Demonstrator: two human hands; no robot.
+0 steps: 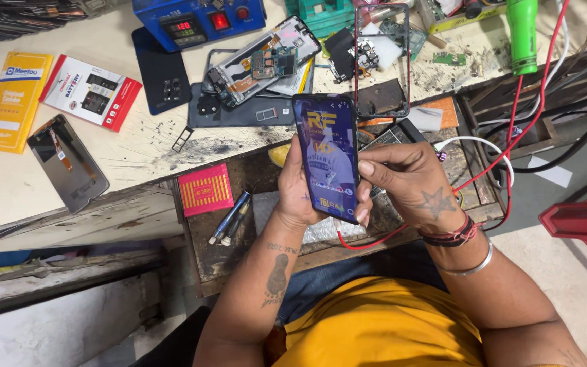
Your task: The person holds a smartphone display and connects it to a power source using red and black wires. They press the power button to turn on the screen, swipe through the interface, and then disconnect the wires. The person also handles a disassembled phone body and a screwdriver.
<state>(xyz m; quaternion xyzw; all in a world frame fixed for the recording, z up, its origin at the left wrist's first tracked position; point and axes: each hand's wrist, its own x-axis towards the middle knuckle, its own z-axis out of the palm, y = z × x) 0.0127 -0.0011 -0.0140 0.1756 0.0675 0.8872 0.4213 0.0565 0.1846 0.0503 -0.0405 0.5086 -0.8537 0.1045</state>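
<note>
Black smartphone (326,156) with a lit, colourful screen, held upright above the open drawer (239,272) at the front of the surface (137,146). Left hand (297,194): grip closed around the phone's left edge and back. Right hand (412,183): grip closed on the right edge, fingertips (367,168) pressing the side. Behind, an opened phone chassis (259,61) lies near a blue bench power supply (198,20); a detached display panel (67,163) lies well to the left.

An opened phone (261,62), a loose screen (67,162), a green tool (522,34), perhaps a glue gun.
</note>
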